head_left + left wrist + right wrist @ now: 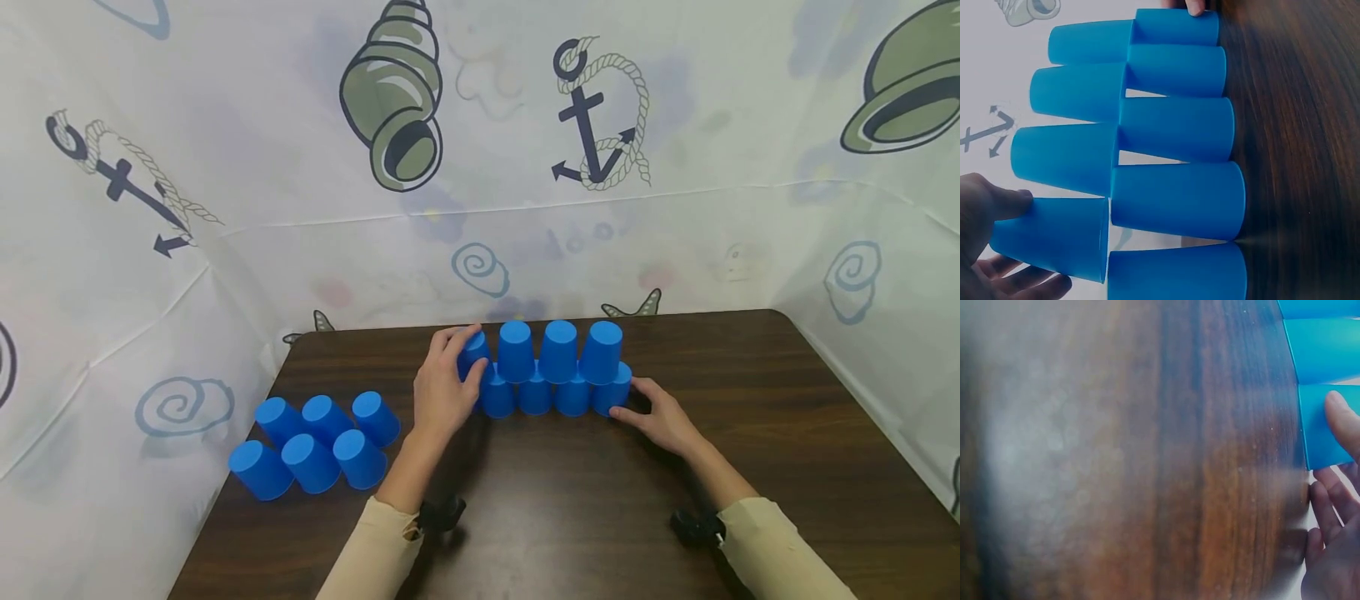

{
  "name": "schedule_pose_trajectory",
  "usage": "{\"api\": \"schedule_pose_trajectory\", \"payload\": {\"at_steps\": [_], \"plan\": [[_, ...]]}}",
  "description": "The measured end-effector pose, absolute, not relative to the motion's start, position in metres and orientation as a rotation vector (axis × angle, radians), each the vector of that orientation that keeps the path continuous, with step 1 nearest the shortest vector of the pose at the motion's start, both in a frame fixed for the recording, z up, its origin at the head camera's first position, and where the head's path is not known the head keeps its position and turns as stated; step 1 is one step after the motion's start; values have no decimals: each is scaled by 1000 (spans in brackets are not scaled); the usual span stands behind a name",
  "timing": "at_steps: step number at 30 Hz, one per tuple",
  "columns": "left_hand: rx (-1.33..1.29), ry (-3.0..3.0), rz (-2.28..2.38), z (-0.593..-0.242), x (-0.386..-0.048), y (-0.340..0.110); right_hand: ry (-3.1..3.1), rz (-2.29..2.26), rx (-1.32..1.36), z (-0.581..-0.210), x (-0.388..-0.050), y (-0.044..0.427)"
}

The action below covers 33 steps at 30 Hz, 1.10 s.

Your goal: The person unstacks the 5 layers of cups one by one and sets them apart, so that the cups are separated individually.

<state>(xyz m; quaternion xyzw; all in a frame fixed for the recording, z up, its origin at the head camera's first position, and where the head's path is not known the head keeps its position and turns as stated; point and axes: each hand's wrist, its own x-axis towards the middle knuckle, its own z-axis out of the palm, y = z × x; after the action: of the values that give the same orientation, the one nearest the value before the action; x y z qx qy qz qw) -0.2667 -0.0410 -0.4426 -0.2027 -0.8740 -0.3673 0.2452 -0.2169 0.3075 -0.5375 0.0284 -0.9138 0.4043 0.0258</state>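
Observation:
A row of upside-down blue cups (535, 396) stands on the table, with a second row of upside-down cups (559, 350) above it, each across two below. My left hand (442, 385) grips the leftmost cup of the upper row (1054, 234), thumb on one side and fingers on the other. That cup's rim is at the tops of the two lower cups; whether it rests on them I cannot tell. At the other end, my right hand (663, 418) holds the rightmost bottom cup (1322, 428), its thumb on the front and fingers around the side.
Several more upside-down blue cups (310, 462) stand in two rows at the left of the dark wooden table (570, 508). A pale printed cloth (525, 242) hangs behind the table and along both sides.

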Motion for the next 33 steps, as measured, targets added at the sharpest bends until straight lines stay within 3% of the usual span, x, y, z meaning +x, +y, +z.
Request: {"api": "schedule_pose_trajectory", "payload": {"at_steps": [5, 13, 19, 27, 33], "plan": [[-537, -2354, -1019, -435, -250, -58, -2824, 1245, 98, -536, -217, 307], [-495, -2324, -1098, -410, -195, -119, -2834, 1249, 75, -537, -216, 309], [-245, -2361, -1017, -401, -156, -183, -2842, 1256, 66, -536, -218, 307], [268, -2490, -817, -425, -129, -270, -2848, 1259, 68, -534, -217, 306], [414, -2669, -729, -454, -129, -311, -2853, 1259, 61, -533, -217, 305]]}}
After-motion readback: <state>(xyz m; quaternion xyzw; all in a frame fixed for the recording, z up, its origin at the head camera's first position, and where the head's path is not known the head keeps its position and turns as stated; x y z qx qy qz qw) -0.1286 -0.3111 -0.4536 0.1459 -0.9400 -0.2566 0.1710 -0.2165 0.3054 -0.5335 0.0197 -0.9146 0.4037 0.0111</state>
